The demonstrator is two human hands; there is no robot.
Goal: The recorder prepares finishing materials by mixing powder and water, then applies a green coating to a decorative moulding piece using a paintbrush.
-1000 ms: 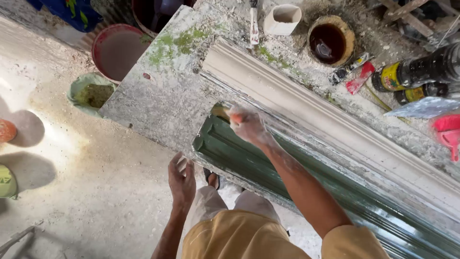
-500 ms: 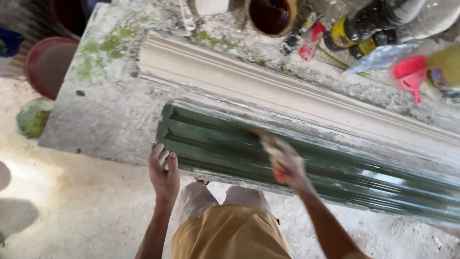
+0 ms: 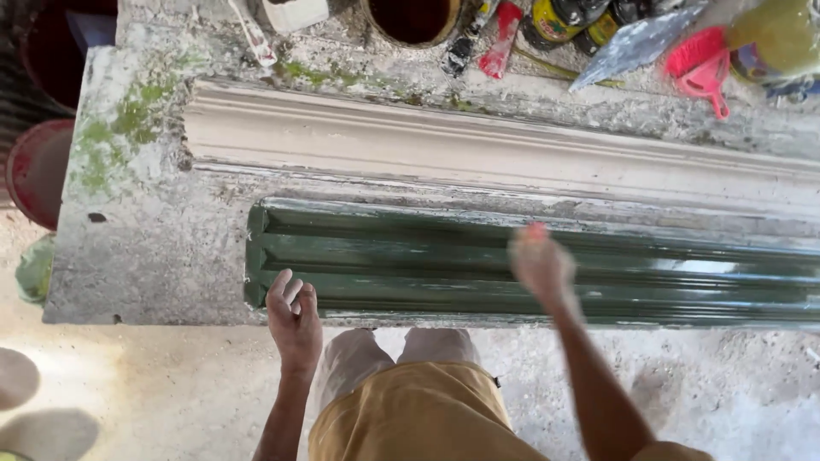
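Our left hand (image 3: 295, 320) rested open at the near left end of the green moulding (image 3: 530, 265) on the desk (image 3: 154, 256); our blurred right hand (image 3: 540, 260) swept over it, grip unclear. Long, even strokes seemed best.

Even daylight, bright patch on the floor (image 3: 111, 376) lower left with soft round shadows, wet glare on green moulding (image 3: 683, 266), right hand (image 3: 540, 260) motion-blurred

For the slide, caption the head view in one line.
Left hand rests at the near edge of a green moulding on a rough concrete slab; blurred right hand hovers over it, beside a pale moulding.
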